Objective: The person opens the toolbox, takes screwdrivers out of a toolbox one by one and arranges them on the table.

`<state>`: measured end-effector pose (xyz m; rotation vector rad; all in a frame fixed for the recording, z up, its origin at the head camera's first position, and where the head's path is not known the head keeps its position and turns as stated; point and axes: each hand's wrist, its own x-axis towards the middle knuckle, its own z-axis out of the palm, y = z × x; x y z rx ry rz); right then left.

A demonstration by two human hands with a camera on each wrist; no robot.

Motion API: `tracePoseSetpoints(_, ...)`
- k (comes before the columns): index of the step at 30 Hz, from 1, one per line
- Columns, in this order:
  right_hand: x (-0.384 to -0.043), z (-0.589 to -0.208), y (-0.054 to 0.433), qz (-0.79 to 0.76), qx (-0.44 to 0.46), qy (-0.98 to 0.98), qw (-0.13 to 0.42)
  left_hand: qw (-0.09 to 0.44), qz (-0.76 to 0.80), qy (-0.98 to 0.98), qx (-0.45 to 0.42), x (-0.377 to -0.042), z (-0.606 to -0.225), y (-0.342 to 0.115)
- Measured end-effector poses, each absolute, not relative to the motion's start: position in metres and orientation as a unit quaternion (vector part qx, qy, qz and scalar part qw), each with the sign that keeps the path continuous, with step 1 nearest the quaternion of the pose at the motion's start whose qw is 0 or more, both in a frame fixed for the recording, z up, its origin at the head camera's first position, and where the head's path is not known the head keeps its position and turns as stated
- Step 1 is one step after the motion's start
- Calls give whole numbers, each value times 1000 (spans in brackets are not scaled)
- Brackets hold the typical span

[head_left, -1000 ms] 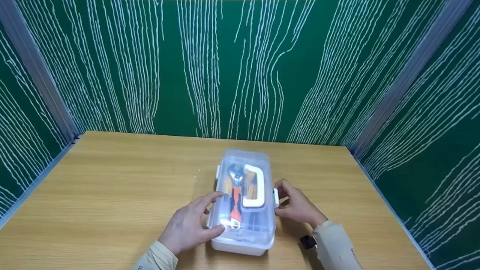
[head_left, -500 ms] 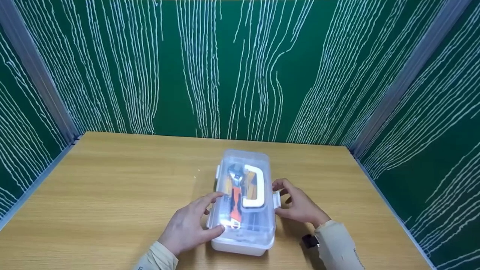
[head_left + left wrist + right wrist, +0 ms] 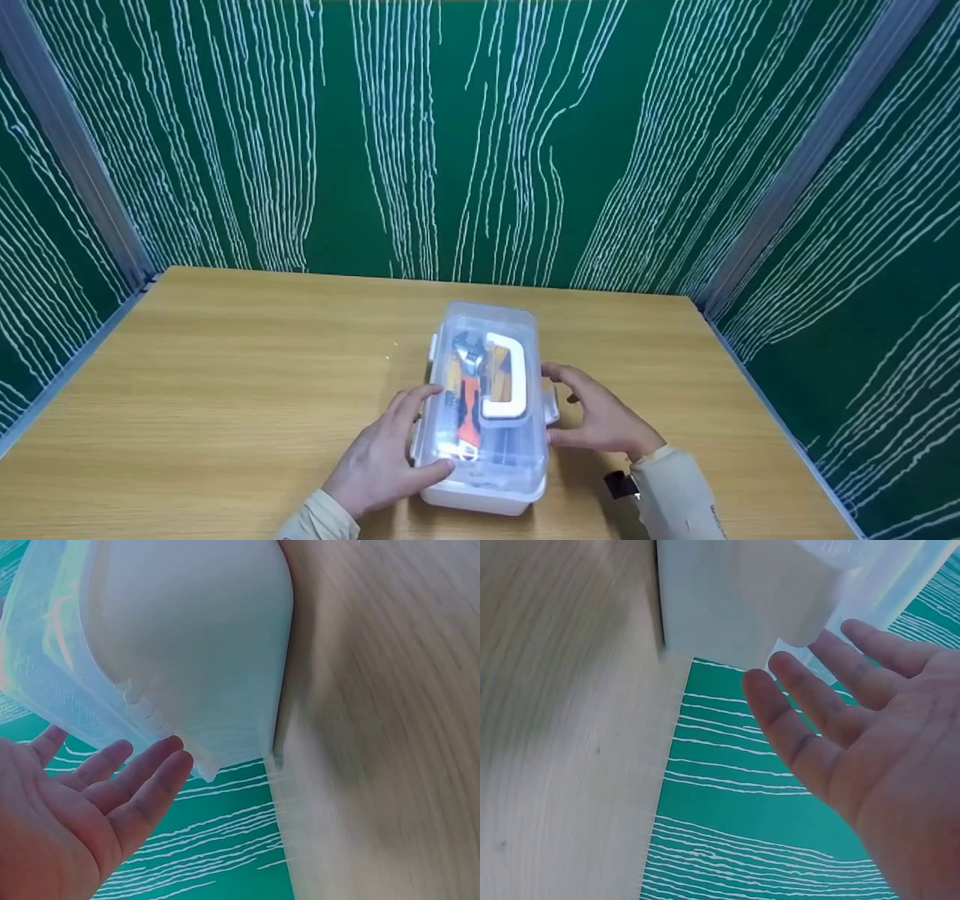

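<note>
A toolbox (image 3: 499, 461) with a see-through lid and white base sits lengthwise between my hands, its lid down. Through the lid shows an adjustable wrench (image 3: 469, 409) with an orange and black handle. On top lies a white carry handle (image 3: 519, 379). My left hand (image 3: 381, 459) rests at the left side, thumb and index finger at the lid edge, the other fingers loosely bent beside the base (image 3: 187, 652). At the right side a white latch (image 3: 552, 405) sticks outward. Around it, my right hand (image 3: 609, 414) has its fingers extended and spread, as the right wrist view shows.
The box stands on a wood-grain table (image 3: 247, 390). Green panels (image 3: 480, 150) with wavy white lines enclose it at the back and sides, joined by grey posts (image 3: 810, 157). A small dark object (image 3: 619, 484) is at my right wrist.
The right latch has swung outward from the side of the box. My right fingers have loosened and spread around it. The left hand and toolbox have stayed almost in place.
</note>
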<state>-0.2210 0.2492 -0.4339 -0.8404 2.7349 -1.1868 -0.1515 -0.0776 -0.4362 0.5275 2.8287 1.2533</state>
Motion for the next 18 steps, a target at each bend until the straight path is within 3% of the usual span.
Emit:
tracePoseSetpoints(6, -218, -432, 246, -379, -243, 893, 21, 6, 421, 892, 167, -153, -437, -80)
tracePoseSetpoints(18, -214, -426, 237, -398, -261, 878, -52, 29, 435, 890, 130, -153, -429, -83)
